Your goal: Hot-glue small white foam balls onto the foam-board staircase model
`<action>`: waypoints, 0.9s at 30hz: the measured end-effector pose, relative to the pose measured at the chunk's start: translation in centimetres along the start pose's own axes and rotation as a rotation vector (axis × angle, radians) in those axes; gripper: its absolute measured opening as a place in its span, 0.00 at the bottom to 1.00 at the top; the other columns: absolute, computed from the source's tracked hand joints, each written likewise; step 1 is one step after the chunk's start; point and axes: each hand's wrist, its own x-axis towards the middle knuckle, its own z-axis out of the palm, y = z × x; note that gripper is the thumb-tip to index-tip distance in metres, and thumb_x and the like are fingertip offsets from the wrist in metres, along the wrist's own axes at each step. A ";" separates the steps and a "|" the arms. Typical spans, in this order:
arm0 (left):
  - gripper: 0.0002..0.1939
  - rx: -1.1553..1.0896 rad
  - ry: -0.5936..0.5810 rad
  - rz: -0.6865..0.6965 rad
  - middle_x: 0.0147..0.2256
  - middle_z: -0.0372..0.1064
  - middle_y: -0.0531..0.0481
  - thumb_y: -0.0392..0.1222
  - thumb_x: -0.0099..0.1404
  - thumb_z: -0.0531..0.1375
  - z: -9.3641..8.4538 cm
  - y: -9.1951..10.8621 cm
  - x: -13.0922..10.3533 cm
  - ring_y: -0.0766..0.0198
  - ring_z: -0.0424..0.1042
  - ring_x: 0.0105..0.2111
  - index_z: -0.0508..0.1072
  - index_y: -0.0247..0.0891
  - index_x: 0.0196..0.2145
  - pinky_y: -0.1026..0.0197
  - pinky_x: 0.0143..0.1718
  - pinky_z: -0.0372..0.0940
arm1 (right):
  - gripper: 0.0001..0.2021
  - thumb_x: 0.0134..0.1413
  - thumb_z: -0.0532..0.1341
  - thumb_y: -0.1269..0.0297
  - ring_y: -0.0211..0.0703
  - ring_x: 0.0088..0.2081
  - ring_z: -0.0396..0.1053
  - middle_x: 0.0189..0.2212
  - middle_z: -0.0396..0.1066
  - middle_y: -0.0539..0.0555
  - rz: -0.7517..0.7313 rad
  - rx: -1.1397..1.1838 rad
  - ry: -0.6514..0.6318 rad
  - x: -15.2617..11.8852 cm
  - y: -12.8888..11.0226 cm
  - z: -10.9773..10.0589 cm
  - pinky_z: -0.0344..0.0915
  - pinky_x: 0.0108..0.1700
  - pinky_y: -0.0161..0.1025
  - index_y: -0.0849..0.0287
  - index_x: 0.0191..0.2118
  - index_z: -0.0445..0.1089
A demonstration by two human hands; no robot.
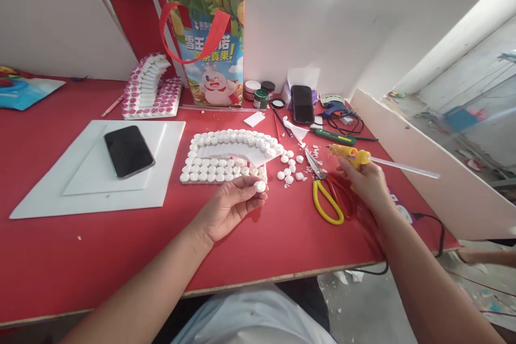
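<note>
Between the thumb and fingers of my left hand (236, 201) is a small round white foam piece (260, 187) with a swirled face. My right hand (368, 180) is wrapped round a yellow hot glue gun (349, 155), a clear glue stick (405, 166) sticking out of its back. Just beyond my left hand lies a white model (217, 164) with rows of such round pieces and a curved, arched part. Several loose white pieces (289, 171) are scattered to its right. Yellow-handled scissors (327, 201) lie by my right hand, one handle partly seen through the glare.
On the left a black phone (129, 151) rests on white foam boards (97, 172). A pink-and-white model (151, 88), a printed bag (215, 48), paint jars (261, 98), a second phone (302, 105) and a green-handled tool (334, 136) stand or lie along the back. A cable (437, 220) hangs at the right.
</note>
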 end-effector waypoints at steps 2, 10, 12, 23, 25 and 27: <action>0.14 0.001 0.000 -0.008 0.33 0.81 0.48 0.36 0.53 0.79 0.0 0.0 0.0 0.65 0.82 0.35 0.84 0.34 0.37 0.68 0.39 0.77 | 0.25 0.46 0.66 0.37 0.45 0.27 0.66 0.21 0.70 0.54 0.021 -0.026 0.010 0.4 0.4 0.3 0.60 0.31 0.42 0.58 0.24 0.71; 0.17 0.019 -0.006 -0.005 0.32 0.80 0.48 0.38 0.50 0.81 0.1 0.0 -0.2 0.67 0.80 0.32 0.86 0.34 0.38 0.67 0.40 0.77 | 0.21 0.48 0.65 0.42 0.43 0.25 0.62 0.20 0.66 0.50 0.092 -0.116 0.046 0.1 0.1 0.5 0.58 0.30 0.42 0.58 0.28 0.71; 0.16 0.018 -0.022 -0.007 0.32 0.80 0.47 0.38 0.51 0.80 0.0 0.0 -0.3 0.67 0.80 0.33 0.86 0.35 0.38 0.66 0.41 0.77 | 0.20 0.47 0.66 0.44 0.47 0.28 0.67 0.25 0.72 0.54 0.095 -0.134 0.033 -0.4 -0.1 0.0 0.61 0.32 0.44 0.59 0.33 0.74; 0.18 0.009 -0.178 -0.053 0.33 0.81 0.48 0.37 0.54 0.79 -0.3 0.1 -0.3 0.65 0.80 0.34 0.84 0.34 0.43 0.64 0.42 0.77 | 0.25 0.63 0.63 0.44 0.60 0.40 0.81 0.54 0.79 0.65 -0.372 -0.405 0.300 -10.2 -3.6 -5.5 0.75 0.43 0.54 0.56 0.56 0.80; 0.18 0.014 -0.203 -0.070 0.34 0.81 0.48 0.37 0.54 0.78 -0.3 0.0 -0.3 0.65 0.80 0.34 0.84 0.34 0.43 0.64 0.42 0.77 | 0.19 0.64 0.65 0.48 0.61 0.46 0.80 0.51 0.81 0.62 -0.389 -0.234 0.217 -10.6 -5.2 -5.2 0.76 0.47 0.52 0.54 0.51 0.82; 0.18 0.017 -0.247 -0.107 0.33 0.81 0.48 0.36 0.54 0.79 -0.2 -0.2 -0.4 0.65 0.81 0.33 0.83 0.34 0.42 0.64 0.41 0.76 | 0.12 0.63 0.68 0.53 0.52 0.41 0.80 0.43 0.83 0.57 -0.412 0.048 -0.042 -10.6 -6.7 -4.1 0.76 0.43 0.45 0.52 0.45 0.85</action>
